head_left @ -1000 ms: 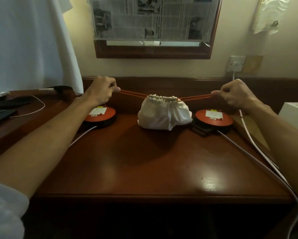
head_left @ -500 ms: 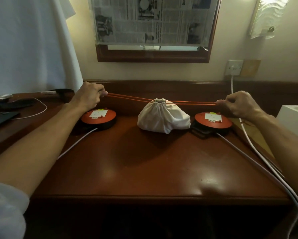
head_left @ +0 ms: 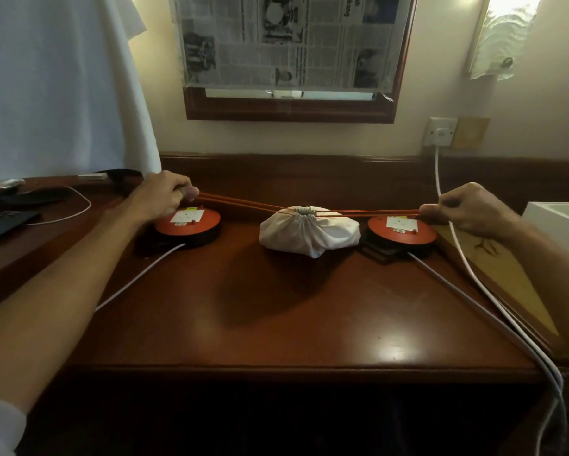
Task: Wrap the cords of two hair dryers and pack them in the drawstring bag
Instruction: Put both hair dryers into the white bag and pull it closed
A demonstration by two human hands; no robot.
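A white drawstring bag [head_left: 309, 233] sits bulging at the back middle of the wooden desk [head_left: 276, 324], its mouth cinched into a tight pucker on top. Orange drawstrings [head_left: 243, 202] run taut from the pucker to both sides. My left hand [head_left: 161, 199] pinches the left ends above the left orange disc. My right hand [head_left: 467, 209] pinches the right ends above the right disc. No hair dryer shows; the bag's contents are hidden.
Two orange-topped round discs [head_left: 187, 222] [head_left: 403, 230] flank the bag, each with a white cable [head_left: 474, 307] running toward me. A wall socket [head_left: 441, 131] feeds another cable on the right. White cloth [head_left: 63, 77] hangs at left, dark items [head_left: 20, 205] lie on the left desk, a white box [head_left: 559, 215] stands right.
My hands have pulled farther apart. The bag's mouth went from a wide gathered opening to a small tight pucker, and the strings now stretch longer on both sides.
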